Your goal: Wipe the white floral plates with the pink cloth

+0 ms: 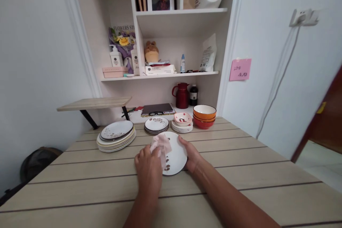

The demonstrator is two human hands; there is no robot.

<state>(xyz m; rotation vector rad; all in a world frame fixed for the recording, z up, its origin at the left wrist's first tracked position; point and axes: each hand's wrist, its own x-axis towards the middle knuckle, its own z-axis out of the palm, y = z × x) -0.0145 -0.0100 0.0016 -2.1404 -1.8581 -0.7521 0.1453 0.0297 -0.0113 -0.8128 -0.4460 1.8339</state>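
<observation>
Plate [176,151] below "FLOWERS STU" lettering [124,28]

A crumpled pale-pink cloth [162,145] covers part of a tilted, brown-patterned white plate [177,154].

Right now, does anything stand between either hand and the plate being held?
Yes: the pale pink cloth in the left hand lies between that hand and the left side of the dark-rimmed white plate. Nothing visible separates the right hand from the plate's right edge.
</observation>
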